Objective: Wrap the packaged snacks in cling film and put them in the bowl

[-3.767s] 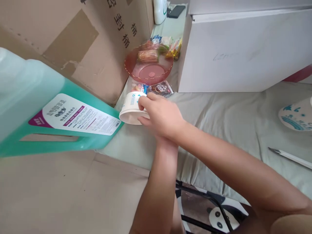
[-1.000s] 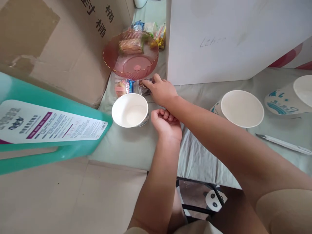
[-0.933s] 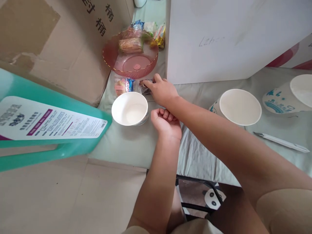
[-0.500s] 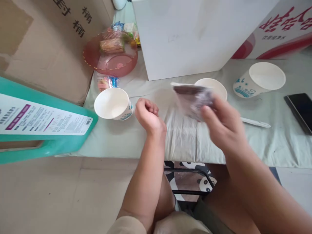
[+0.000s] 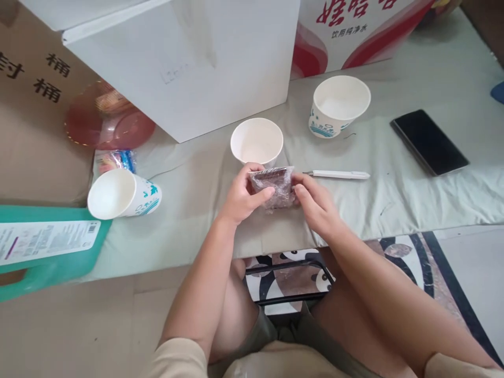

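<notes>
Snack packet (image 5: 272, 187), clear wrap with something dark brown inside, sits between both my hands just in front of the middle paper cup (image 5: 256, 140), held above the pale green cloth (image 5: 394, 205). My left hand (image 5: 243, 195) grips its left end, thumb across the front and fingers curled behind. My right hand (image 5: 317, 203) pinches its right end with thumb and fingertips closed on the wrap.

That middle paper cup stands upright and open, and looks empty, with the packet's top edge just short of its near rim. To the right of it and a little farther back stands a second paper cup (image 5: 340, 105) with blue print, also upright. Between that cup and my right hand lies a white pen (image 5: 337, 174), flat on the cloth and running left to right. Well to the right of the middle cup a black phone (image 5: 429, 142) lies face up.

To the left of the middle cup a third paper cup (image 5: 122, 193) lies tipped, its mouth facing me. Behind that one are a small colourful wrapper (image 5: 114, 159) and a pink plastic dish (image 5: 108, 122). A white box (image 5: 185, 63) stands right behind the middle cup, and a green jug (image 5: 43, 247) lies at the far left, touching the tipped cup.
</notes>
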Demonstrator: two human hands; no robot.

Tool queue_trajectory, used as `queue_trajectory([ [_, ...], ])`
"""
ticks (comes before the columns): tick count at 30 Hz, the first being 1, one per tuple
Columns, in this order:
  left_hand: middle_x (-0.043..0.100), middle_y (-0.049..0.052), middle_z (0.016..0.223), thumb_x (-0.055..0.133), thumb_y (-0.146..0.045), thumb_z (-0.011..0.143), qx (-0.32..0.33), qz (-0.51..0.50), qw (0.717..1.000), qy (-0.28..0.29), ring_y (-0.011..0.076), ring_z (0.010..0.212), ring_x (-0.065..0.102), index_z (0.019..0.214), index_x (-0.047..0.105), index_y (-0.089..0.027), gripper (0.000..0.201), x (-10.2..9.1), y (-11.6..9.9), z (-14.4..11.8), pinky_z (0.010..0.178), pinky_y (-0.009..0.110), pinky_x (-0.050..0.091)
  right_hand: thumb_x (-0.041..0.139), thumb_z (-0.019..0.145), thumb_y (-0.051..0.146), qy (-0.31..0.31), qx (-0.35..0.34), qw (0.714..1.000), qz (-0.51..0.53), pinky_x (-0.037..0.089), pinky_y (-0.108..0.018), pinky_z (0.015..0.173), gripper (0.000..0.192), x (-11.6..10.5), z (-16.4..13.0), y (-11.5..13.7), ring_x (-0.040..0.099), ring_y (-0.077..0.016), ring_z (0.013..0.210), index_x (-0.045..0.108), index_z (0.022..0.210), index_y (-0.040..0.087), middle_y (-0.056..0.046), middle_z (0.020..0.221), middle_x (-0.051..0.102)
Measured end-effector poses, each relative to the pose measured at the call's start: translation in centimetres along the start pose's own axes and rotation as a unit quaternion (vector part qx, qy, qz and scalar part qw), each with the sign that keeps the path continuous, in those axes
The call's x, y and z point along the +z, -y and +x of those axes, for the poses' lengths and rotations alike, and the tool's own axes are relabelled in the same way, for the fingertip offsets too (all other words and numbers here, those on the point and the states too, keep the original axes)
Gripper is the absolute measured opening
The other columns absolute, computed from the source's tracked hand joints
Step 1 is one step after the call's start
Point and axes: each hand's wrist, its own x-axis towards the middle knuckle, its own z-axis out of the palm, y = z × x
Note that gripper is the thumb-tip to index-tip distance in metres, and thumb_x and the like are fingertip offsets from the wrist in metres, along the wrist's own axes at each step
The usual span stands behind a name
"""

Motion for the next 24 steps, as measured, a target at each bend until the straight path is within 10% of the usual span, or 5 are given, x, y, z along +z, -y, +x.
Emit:
queue_trajectory([
  [10, 0.072, 0.000, 0.083, 0.092, -0.005, 0.062, -0.033, -0.053, 0.992, -0.113, 0.0126, 0.070, 0.066, 0.089, 0.070, -0.020, 0.038, 0.8, 0.7, 2.6, 0.065, 0.020, 0.049, 0.058, 0.089, 0.032, -0.075, -0.006, 0.995, -0.062, 0.057, -0.036, 0.073, 0.020, -3.1, 0.2, -0.7, 0.068, -0.0211, 0.087, 0.066, 0.105, 0.023, -0.008, 0.098, 0.072],
  [17, 0.070, 0.002, 0.079, 0.091, -0.012, 0.065, -0.010, 0.032, 0.999, -0.007, 0.0133, 0.068, 0.063, 0.088, 0.074, -0.018, 0.030, 0.5, 0.4, 1.5, 0.065, 0.021, 0.049, 0.071, 0.081, 0.041, 0.016, 0.028, 0.996, 0.083, 0.058, -0.043, 0.092, 0.057, -0.7, 1.1, -0.9, 0.070, -0.0233, 0.104, 0.051, 0.131, 0.023, -0.012, 0.121, 0.070],
  [24, 0.066, -0.005, 0.066, 0.081, -0.012, 0.074, 0.082, 0.132, 0.979, -0.136, 0.0104, 0.052, 0.050, 0.116, 0.071, -0.031, 0.048, -0.4, -0.8, 2.5, 0.057, 0.019, 0.041, 0.066, 0.070, 0.035, -0.047, 0.070, 0.984, 0.157, 0.050, -0.030, 0.070, 0.043, 0.9, 1.9, -0.1, 0.063, -0.0166, 0.082, 0.055, 0.110, 0.022, -0.001, 0.090, 0.063],
])
